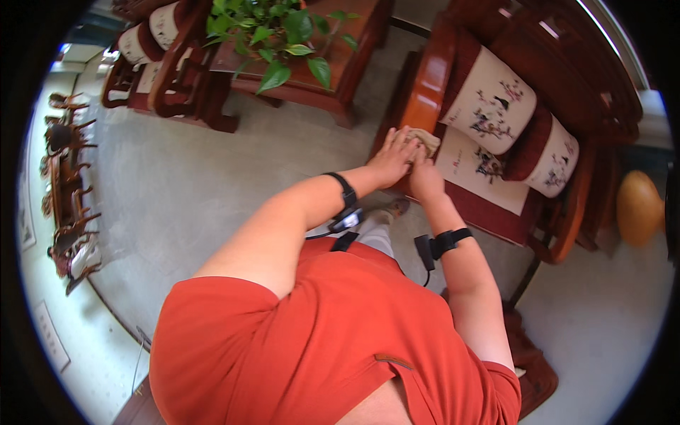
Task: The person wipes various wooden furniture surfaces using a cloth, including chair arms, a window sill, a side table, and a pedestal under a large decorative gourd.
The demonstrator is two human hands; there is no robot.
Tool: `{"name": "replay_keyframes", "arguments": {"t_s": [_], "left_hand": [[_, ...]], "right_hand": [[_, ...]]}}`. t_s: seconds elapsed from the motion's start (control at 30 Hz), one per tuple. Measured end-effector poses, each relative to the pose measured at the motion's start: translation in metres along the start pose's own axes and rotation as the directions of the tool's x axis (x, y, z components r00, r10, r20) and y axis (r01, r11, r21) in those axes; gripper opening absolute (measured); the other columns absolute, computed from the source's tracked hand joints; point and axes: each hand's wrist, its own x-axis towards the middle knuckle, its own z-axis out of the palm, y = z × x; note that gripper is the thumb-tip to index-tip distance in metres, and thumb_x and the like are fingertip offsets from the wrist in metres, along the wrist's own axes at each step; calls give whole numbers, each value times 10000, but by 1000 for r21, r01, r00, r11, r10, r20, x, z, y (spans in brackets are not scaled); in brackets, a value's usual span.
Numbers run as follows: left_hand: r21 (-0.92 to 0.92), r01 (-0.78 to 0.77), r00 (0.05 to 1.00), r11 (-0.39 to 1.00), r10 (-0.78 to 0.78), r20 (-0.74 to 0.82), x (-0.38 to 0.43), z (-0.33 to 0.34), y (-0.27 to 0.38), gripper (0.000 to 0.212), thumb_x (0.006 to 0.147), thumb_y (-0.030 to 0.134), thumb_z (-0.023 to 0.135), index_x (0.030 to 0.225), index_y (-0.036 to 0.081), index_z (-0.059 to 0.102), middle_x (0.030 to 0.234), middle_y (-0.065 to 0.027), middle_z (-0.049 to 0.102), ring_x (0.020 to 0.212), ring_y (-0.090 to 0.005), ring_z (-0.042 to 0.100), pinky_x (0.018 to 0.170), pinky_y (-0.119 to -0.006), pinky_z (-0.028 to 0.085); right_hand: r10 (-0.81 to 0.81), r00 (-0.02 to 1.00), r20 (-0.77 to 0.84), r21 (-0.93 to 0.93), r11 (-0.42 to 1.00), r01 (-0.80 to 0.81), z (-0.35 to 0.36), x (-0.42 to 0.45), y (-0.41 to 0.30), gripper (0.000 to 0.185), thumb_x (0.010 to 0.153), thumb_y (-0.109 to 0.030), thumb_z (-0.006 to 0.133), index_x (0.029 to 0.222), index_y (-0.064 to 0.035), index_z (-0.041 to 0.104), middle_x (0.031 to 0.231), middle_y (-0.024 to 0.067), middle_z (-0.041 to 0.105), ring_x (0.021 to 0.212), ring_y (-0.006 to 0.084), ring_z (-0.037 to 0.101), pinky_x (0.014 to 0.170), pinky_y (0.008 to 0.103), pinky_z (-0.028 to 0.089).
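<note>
A folded beige cloth (pixel 425 139) lies against the front end of the polished wooden armrest (pixel 425 93) of a dark red wooden sofa. My left hand (pixel 392 159) is on the cloth from the left, its fingers stretched along it and partly overlapping the other hand. From below, my right hand (pixel 426 178) grips the same cloth, with its fingertips partly hidden. Beside the hands is the sofa's seat cushion (pixel 467 164), cream and maroon with printed blossoms. Two matching back cushions, a larger one (pixel 494 101) and a smaller one (pixel 552 154), lean behind it.
A wooden coffee table (pixel 329 98) bears a leafy green potted plant (pixel 281 37). A cushioned wooden armchair (pixel 175 85) stands beyond it. More carved chairs (pixel 69 186) line the left wall. At right is a rounded yellow-brown object (pixel 639 208). Grey floor (pixel 212 164) lies between.
</note>
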Motion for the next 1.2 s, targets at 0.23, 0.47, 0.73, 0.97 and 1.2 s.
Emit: {"name": "replay_keyframes", "arguments": {"t_s": [0.23, 0.47, 0.73, 0.97, 1.2], "left_hand": [[-266, -8, 1000, 964, 7, -4, -61, 14, -1, 655, 781, 96, 628, 1385, 69, 375, 1508, -238, 151, 1353, -412, 273, 1093, -428, 305], [-246, -134, 969, 960, 75, -234, -11, -14, -13, 634, 774, 118, 642, 1362, 90, 410, 1479, -228, 246, 1331, -414, 310, 1063, -416, 343], [-76, -38, 999, 996, 38, -9, -6, 18, -25, 699, 769, 150, 650, 1397, 78, 354, 1487, -215, 220, 1378, -408, 208, 1143, -472, 190], [-180, -98, 981, 979, 125, 149, -68, 17, -19, 786, 731, 186, 695, 1422, 98, 332, 1502, -220, 198, 1379, -419, 211, 1122, -452, 262], [-569, 249, 915, 784, 2, 404, -110, -17, -16, 675, 789, 311, 681, 1360, 54, 427, 1407, -192, 410, 1273, -322, 435, 1025, -370, 387]], "right_hand": [[-26, 995, 99, 59, 998, 21, 8, -55, -12, 658, 838, -168, 527, 1405, 54, 276, 939, 255, 617, 751, 359, 662, 643, 437, 544], [39, 999, -22, 120, 992, -36, -45, -21, -16, 588, 822, -149, 523, 1387, -169, 363, 940, 201, 614, 786, 393, 632, 665, 494, 517], [26, 999, 21, 135, 990, -29, -12, -12, 1, 637, 803, -108, 544, 1414, -148, 367, 1041, 241, 560, 919, 401, 604, 774, 478, 508], [-88, 993, 81, 182, 981, 72, 3, -62, -12, 589, 788, -133, 545, 1367, -131, 440, 1052, 260, 578, 863, 410, 620, 730, 482, 517], [29, 970, 240, 445, 885, -136, 13, -137, -42, 534, 782, -113, 570, 1312, -129, 513, 1048, 218, 578, 960, 374, 581, 852, 401, 475]]}}
